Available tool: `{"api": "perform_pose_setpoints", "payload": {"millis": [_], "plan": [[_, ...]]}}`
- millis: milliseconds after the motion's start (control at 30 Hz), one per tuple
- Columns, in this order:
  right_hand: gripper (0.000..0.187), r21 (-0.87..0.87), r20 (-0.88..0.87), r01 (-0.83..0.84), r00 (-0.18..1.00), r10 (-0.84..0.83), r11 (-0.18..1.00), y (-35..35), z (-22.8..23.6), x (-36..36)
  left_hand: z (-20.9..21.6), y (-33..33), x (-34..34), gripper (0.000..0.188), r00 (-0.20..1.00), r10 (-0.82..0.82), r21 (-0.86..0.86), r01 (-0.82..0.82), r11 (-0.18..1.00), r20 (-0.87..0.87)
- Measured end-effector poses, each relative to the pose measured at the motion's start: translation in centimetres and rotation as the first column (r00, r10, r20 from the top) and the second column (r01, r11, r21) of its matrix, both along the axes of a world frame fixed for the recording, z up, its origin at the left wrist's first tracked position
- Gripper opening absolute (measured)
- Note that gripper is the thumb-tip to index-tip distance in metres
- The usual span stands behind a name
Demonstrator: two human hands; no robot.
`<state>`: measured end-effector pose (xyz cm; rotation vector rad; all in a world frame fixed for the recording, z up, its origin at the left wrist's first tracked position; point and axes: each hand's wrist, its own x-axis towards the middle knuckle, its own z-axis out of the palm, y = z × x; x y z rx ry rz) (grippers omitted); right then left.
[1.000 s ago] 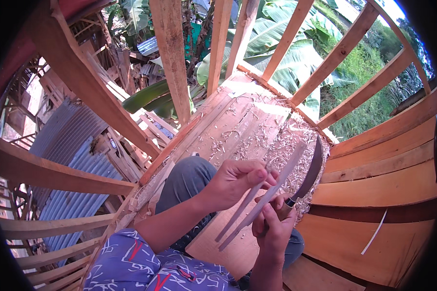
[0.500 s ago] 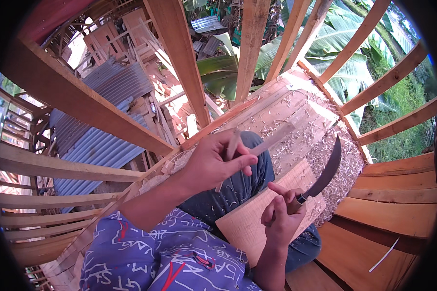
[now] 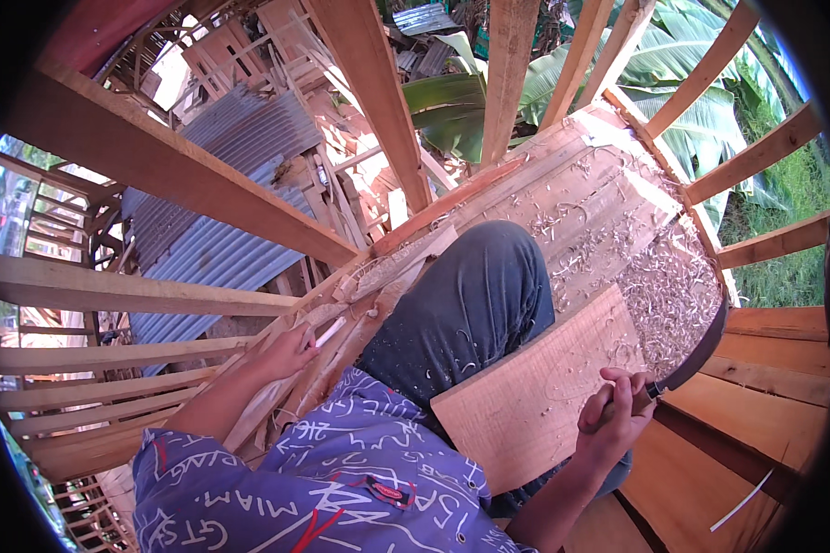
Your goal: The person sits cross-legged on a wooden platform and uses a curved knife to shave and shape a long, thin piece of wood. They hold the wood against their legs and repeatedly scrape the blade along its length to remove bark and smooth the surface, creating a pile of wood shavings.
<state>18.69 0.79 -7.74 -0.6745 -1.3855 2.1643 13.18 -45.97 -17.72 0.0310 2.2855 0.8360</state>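
Shavings (image 3: 666,300) litter the plank floor (image 3: 516,195) (wooden posts (image 3: 508,78) alongside) near the knife (image 3: 695,361).

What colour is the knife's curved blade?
The knife blade is dark grey; the head view shows it best.

The left hand (image 3: 290,354) is now down at the person's left, away from the knee (image 3: 498,272), a pale stick (image 3: 330,332) at its fingers. The right hand (image 3: 616,407) is farther right, its curved knife (image 3: 699,358) reaching past the shavings (image 3: 669,300).
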Motion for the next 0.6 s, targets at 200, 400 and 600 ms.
{"api": "perform_pose_setpoints", "payload": {"millis": [200, 400, 600], "plan": [[0.019, 0.076, 0.099, 0.022, 0.995, -0.029, 0.997, 1.2, -0.8, 1.1, -5.8, -7.4, 8.0, 0.052, 0.982, -0.054, -0.523, 0.144, 0.84, 0.182], [0.016, 0.105, 0.144, -0.015, 0.99, -0.001, 0.994, 1.8, -2.8, 2.2, -0.3, -0.8, 3.1, 0.055, 0.939, -0.065, -0.77, 0.314, 0.556, 0.337], [0.012, 0.087, 0.224, 0.046, 0.972, -0.065, 0.995, 1.2, -2.8, 2.5, -1.1, 4.5, -2.5, 0.043, 0.987, -0.159, -0.562, 0.129, 0.817, -0.003]]}}
